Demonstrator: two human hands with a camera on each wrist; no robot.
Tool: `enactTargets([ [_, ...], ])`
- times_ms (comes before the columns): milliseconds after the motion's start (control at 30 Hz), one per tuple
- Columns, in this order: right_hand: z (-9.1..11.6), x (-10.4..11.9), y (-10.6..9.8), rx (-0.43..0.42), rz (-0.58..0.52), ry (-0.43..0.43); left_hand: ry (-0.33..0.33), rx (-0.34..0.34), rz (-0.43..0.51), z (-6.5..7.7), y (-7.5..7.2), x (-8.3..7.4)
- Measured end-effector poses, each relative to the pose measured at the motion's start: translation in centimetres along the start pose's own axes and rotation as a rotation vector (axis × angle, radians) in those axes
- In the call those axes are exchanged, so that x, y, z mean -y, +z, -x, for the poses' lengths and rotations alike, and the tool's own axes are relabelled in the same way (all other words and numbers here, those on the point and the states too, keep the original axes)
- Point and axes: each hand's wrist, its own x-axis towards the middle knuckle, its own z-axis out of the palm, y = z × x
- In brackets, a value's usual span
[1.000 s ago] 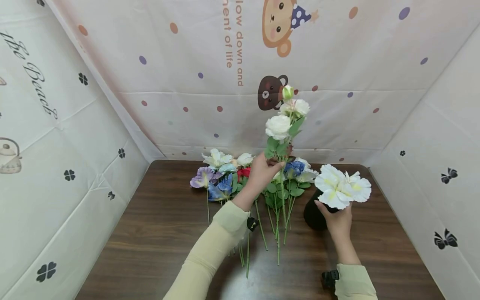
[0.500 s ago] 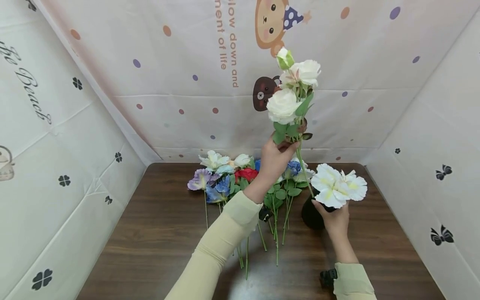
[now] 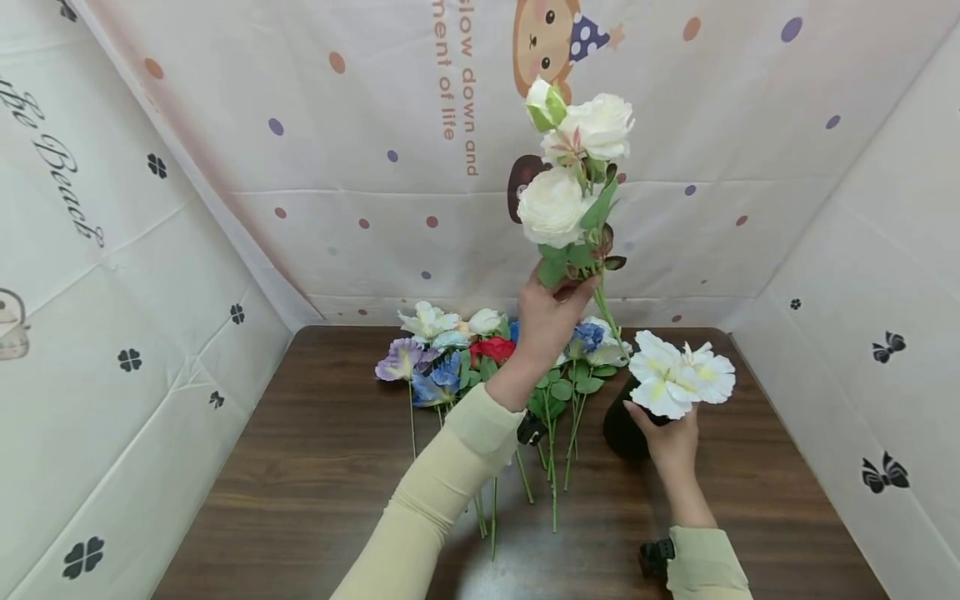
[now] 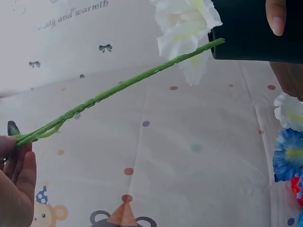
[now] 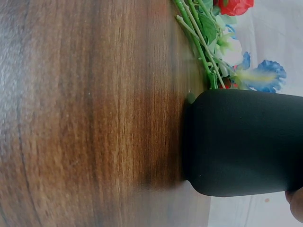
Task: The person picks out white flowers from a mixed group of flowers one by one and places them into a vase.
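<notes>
White roses [image 3: 553, 207] — lifted higher; vase [image 3: 624, 430] unmoved

The left hand [image 4: 18, 191] pinches a green stem [image 4: 112, 91], its tip at the edge of a dark vase [image 4: 241, 30] gripped by the right hand [image 4: 276, 18], a white flower [image 4: 177, 21] behind.

Flowers [image 3: 491, 350] on table [image 3: 300, 467] — vase [image 3: 625, 429] to their right — cloth [image 3: 360, 175] behind.
</notes>
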Motion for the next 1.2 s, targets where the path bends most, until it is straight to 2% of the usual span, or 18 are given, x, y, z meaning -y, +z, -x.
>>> enactTargets([
  [300,-0.1,-0.2,-0.1,-0.018,-0.013,-0.012,0.026,-0.018,0.071,0.4,0.1,-0.5],
  [533,0.0,-0.3,-0.2,-0.016,-0.015,0.000,0.037,-0.003,0.045,0.8,0.6,0.6],
  [833,0.2,-0.1,-0.2,-0.012,-0.015,0.001,-0.073,0.030,0.014,2.1,1.6,2.7],
  [967,0.1,-0.1,-0.1,-0.017,-0.010,-0.007,-0.101,0.041,0.006,2.3,2.0,3.5],
  [1200,0.1,0.0,0.0,-0.021,-0.013,-0.012,-0.136,0.048,-0.065,2.3,2.8,4.6],
])
